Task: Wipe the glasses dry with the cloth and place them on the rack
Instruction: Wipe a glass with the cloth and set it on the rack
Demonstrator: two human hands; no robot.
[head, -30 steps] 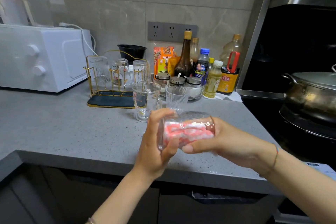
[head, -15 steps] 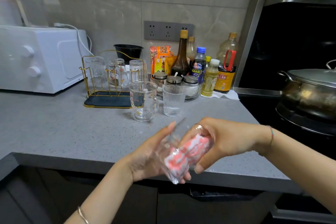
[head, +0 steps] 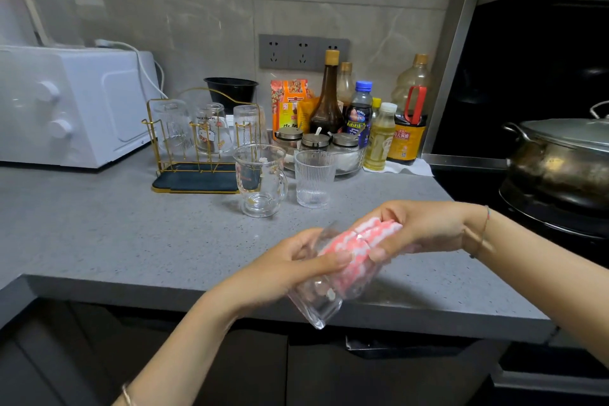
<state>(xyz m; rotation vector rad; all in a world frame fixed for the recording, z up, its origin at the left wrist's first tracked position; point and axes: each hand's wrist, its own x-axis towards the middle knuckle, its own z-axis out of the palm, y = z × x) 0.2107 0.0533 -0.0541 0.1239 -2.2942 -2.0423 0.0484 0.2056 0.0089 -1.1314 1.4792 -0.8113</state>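
Head view, change: A second ago you held the glass (head: 316, 301) nearly level, up in front of the ribbed tumbler (head: 314, 178). It has since dropped toward the front edge of the counter (head: 99, 234) and tipped, with its base low and toward you and its mouth up to your right. The pink-and-white cloth (head: 359, 241) stays bunched inside it.
Meaning for the task: You look to be mid-wipe, working the cloth round the inner wall as the glass turns. I judge this one is not ready for the rack yet.
Left hand (head: 293, 269): Your fingers are curled round the glass's wall and carry its weight. The forearm comes up from the lower left.
Right hand (head: 421, 227): It is closed on the cloth at the glass's mouth, fingers curled and pressing the wad in. The wrist, with a thin bracelet, comes in from the right.
Where the glass is: It is in the air between your two hands, over the counter's front edge and touching nothing else.
Gold wire rack (head: 155, 128): It stands at the back left beside the white oven (head: 66, 109). Three glasses (head: 211, 128) sit upside down on it.
Waiting: A glass mug (head: 260, 181) and the ribbed tumbler stand upright just in front of the rack's right end, side by side and well apart from your hands.
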